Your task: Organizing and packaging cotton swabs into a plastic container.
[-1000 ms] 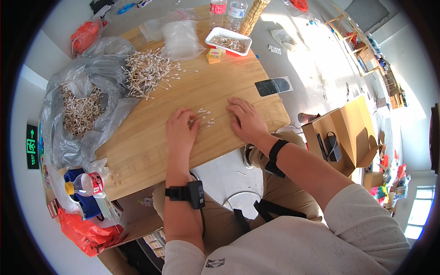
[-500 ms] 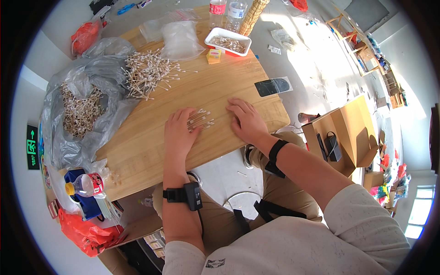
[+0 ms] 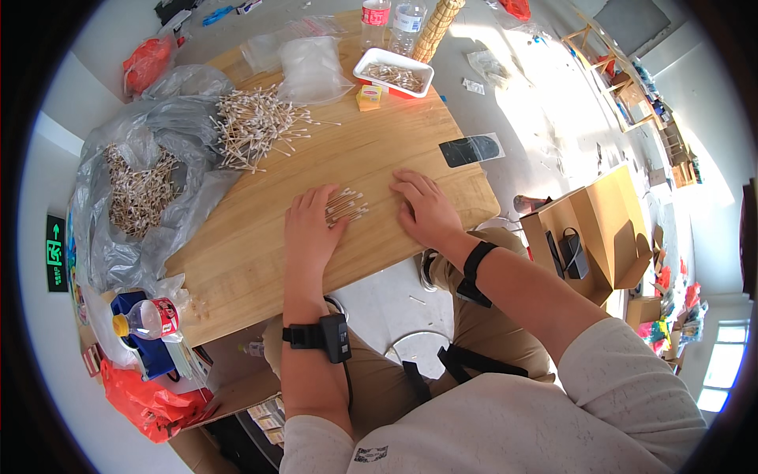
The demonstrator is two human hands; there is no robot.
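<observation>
On the wooden table [image 3: 253,229], a small loose row of cotton swabs [image 3: 347,207] lies with the white tips pointing right. Fingers and thumb of my left hand [image 3: 310,225] are curved around the left ends of these swabs, hiding those ends. To their right, my right hand [image 3: 426,207] rests on the wood, fingers bent and thumb apart, holding nothing. Farther off at the left is a big heap of cotton swabs [image 3: 257,126]. More swabs [image 3: 142,189] fill a grey plastic bag [image 3: 95,213] beside it.
A white tray [image 3: 426,77] with swabs stands at the far edge, near a small yellow box [image 3: 369,98], clear bags [image 3: 312,71] and two bottles [image 3: 407,28]. A dark flat packet [image 3: 471,149] overhangs the right edge. Another bottle [image 3: 150,318] lies at the near-left corner.
My left hand has shifted very slightly to the right over the small row of swabs. My right hand looks unmoved.
</observation>
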